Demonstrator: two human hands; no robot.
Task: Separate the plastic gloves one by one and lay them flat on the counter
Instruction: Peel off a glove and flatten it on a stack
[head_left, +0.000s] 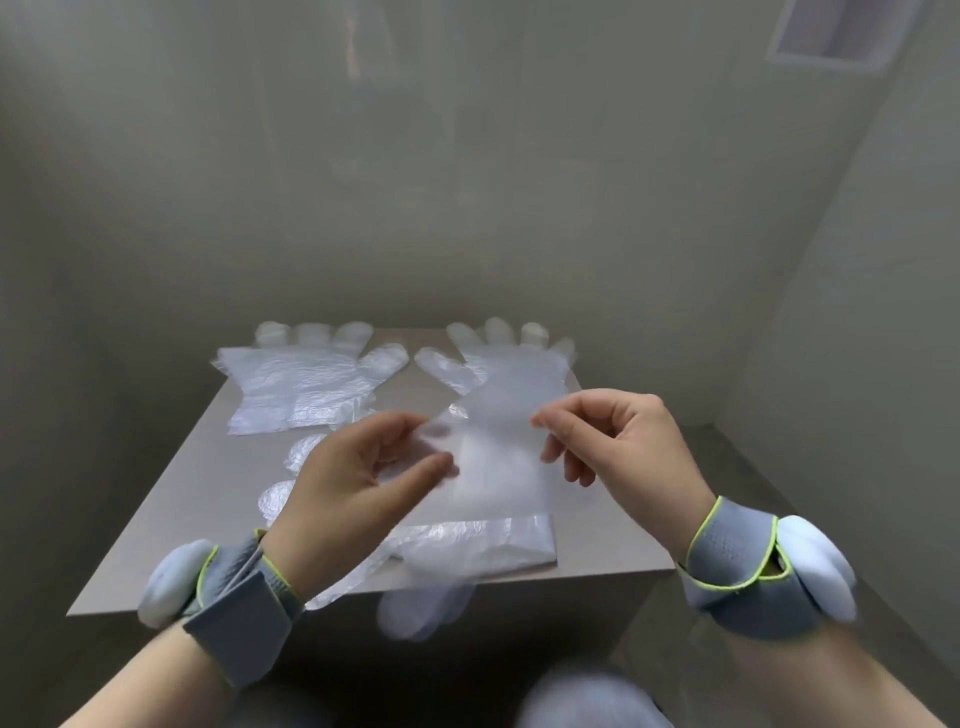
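Note:
Two clear plastic gloves lie flat at the back of the grey counter (171, 519), one on the left (306, 384) and one on the right (514, 364). I hold a third clear glove (493, 467) in the air above the counter, cuff up and blurred fingers hanging past the front edge. My left hand (358, 483) pinches its cuff on the left side, and my right hand (618, 447) pinches the cuff on the right. A stack of more gloves (478, 540) lies under my hands near the front edge, partly hidden by my left hand.
The counter is a small grey block set in a corner, with pale walls close behind and on both sides. A lower ledge (737, 467) runs along its right. Both wrists carry grey straps with white pods.

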